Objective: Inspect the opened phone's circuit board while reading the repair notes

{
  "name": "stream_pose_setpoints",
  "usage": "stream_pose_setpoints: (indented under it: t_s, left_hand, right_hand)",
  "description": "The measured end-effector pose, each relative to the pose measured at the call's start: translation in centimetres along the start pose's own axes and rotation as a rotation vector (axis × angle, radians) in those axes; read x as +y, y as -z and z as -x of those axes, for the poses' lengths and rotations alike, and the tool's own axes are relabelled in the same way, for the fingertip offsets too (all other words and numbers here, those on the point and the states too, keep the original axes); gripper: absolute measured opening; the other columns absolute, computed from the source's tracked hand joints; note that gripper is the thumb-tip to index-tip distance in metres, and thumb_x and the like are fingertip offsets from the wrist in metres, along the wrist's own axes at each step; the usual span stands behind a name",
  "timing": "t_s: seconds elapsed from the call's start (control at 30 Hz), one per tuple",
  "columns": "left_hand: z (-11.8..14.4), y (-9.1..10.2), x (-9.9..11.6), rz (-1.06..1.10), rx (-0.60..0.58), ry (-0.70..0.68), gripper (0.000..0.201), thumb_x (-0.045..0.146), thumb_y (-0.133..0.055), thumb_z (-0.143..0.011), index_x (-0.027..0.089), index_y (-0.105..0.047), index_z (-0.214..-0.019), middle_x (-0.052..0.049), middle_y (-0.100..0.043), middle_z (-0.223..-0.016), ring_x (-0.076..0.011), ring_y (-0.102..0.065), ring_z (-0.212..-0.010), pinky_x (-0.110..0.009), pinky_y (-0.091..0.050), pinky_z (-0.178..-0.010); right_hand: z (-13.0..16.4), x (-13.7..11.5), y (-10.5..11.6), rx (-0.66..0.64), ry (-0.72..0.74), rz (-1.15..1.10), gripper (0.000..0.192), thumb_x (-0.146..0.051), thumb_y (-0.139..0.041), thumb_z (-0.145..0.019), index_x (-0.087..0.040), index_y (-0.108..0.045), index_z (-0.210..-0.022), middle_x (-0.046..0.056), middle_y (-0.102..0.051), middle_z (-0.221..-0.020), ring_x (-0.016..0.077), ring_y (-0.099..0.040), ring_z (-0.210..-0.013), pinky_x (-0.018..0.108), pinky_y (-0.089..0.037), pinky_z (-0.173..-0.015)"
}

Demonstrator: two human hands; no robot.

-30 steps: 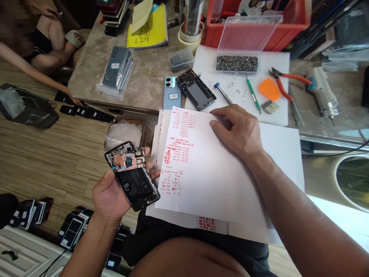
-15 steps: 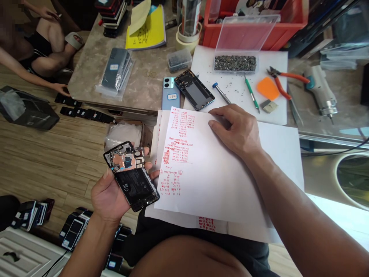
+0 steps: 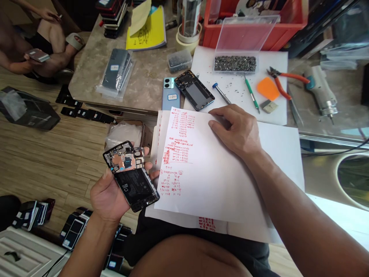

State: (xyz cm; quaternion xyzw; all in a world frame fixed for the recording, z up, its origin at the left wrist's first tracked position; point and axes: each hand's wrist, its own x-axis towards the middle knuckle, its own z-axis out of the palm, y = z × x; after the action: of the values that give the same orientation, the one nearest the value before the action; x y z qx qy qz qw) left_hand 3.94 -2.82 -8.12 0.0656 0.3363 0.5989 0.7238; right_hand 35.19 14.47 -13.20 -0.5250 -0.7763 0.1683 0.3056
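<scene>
In my left hand (image 3: pixel 108 196) lies an opened smartphone (image 3: pixel 137 188), its black battery and bare circuit board (image 3: pixel 125 161) facing up. The thumb presses one side of it and fingertips wrap the other. My right hand (image 3: pixel 238 132) rests on a white paper sheet (image 3: pixel 219 177) with red handwriting, thumb and forefinger apart near its far edge. More sheets lie beneath, over my lap and the table edge. Just beyond the paper are a detached phone back housing (image 3: pixel 194 90) and a blue-grey phone (image 3: pixel 170 94) with a label.
On a white mat sit a screw box (image 3: pixel 235 63), a blue-capped screwdriver (image 3: pixel 221 93), a green screwdriver (image 3: pixel 251 92) and orange-handled cutters (image 3: pixel 281 82). An electric screwdriver (image 3: pixel 321 90) lies right. Behind is a red bin (image 3: pixel 256 38). Bagged phones (image 3: pixel 115 73) lie left; another person (image 3: pixel 43 50) sits beyond.
The other person's lower hand has risen from the phones on the floor and now holds a phone near the knee. My hands, the smartphone and the paper stay practically still.
</scene>
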Motion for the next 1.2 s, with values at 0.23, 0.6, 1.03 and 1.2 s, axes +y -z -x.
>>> stream_pose_setpoints:
  t_s: [0.23,0.6,1.03,1.2]
  left_hand:
    - [-0.3,-0.9,-0.2,0.002,-0.008,-0.026,0.036,0.032,-0.090,-0.089,0.023,-0.082,-0.123,-0.015,-0.077,-0.144,-0.0320,-0.084,-0.111,-0.061,-0.064,-0.107]
    - [-0.2,-1.0,-0.2,0.019,-0.030,-0.025,0.059,0.031,-0.087,-0.092,0.028,-0.071,-0.149,-0.017,-0.077,-0.144,-0.0337,-0.083,-0.113,-0.062,-0.063,-0.108]
    - [-0.1,-1.0,-0.2,0.003,0.024,-0.035,0.066,0.032,-0.092,-0.087,0.031,-0.070,-0.150,-0.016,-0.079,-0.140,-0.0329,-0.084,-0.109,-0.062,-0.065,-0.104]
    - [-0.2,-1.2,-0.3,-0.012,0.057,-0.038,0.072,0.032,-0.094,-0.084,0.032,-0.069,-0.151,-0.015,-0.080,-0.139,-0.0320,-0.085,-0.105,-0.061,-0.067,-0.102]
  right_hand:
    - [0.0,0.0,0.0,-0.001,-0.003,-0.004,0.027,-0.032,-0.069,-0.093,-0.027,-0.082,-0.116,0.009,-0.081,-0.110,0.0338,-0.078,-0.096,0.052,-0.063,-0.086]
    - [0.0,0.1,0.0,-0.002,0.007,0.003,0.026,-0.031,-0.069,-0.094,-0.027,-0.082,-0.116,0.010,-0.081,-0.112,0.0343,-0.077,-0.096,0.052,-0.063,-0.086]
    - [0.0,0.0,0.1,-0.007,-0.007,-0.004,0.026,-0.032,-0.068,-0.094,-0.028,-0.082,-0.116,0.010,-0.082,-0.113,0.0347,-0.078,-0.097,0.054,-0.063,-0.087]
    - [0.0,0.0,0.1,-0.006,-0.009,-0.005,0.028,-0.031,-0.069,-0.093,-0.026,-0.083,-0.117,0.011,-0.082,-0.113,0.0343,-0.078,-0.096,0.054,-0.063,-0.087]
